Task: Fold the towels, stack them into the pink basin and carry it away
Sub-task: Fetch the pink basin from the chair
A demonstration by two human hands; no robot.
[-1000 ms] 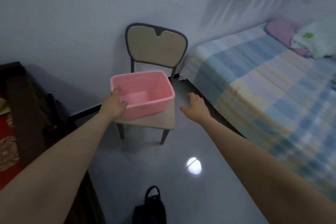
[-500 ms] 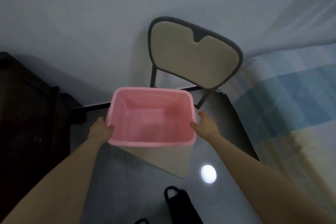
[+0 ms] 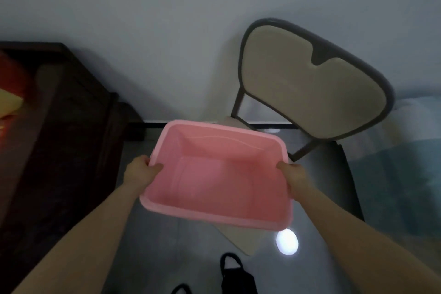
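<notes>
Qty: pink basin x1. Hands x2: left hand, right hand. Chair x1. Dark cabinet x1. Bed x1. Black bag x1 on floor; the loop beside it may be a 2nd, can't tell. Light spot x1.

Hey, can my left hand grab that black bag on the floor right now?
Probably not yet. The left hand grips the pink basin by its rim, as does the right hand, and the black bag lies on the floor below. It would have to let go first.
</notes>
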